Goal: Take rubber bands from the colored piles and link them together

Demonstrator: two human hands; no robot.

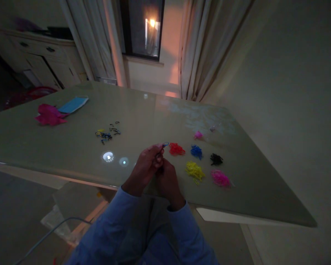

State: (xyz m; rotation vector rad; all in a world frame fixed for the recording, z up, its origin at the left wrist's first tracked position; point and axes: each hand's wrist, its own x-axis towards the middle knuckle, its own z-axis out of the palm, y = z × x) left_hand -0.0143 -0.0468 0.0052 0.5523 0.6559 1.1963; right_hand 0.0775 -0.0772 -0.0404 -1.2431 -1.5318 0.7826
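Note:
My left hand (148, 162) is closed over the table's front part, its thumb and fingers pinched together. A small dark blue loop (166, 144) sticks out at its fingertips; its kind is too small to tell. Touching it from below right, my right hand (167, 177) has its fingers curled in, and what they hold is hidden. Just right of the hands lie small heaps of thin pieces: a red heap (177, 149), a blue heap (196, 151), a yellow heap (194, 172), a black heap (216, 159) and a pink heap (220, 178).
Several small dark loops (106, 136) lie scattered left of the hands on the glossy table (143, 114). Farther left are a crumpled pink piece (50, 115) and a blue face mask (74, 105). A small pink bundle (198, 135) sits behind the heaps.

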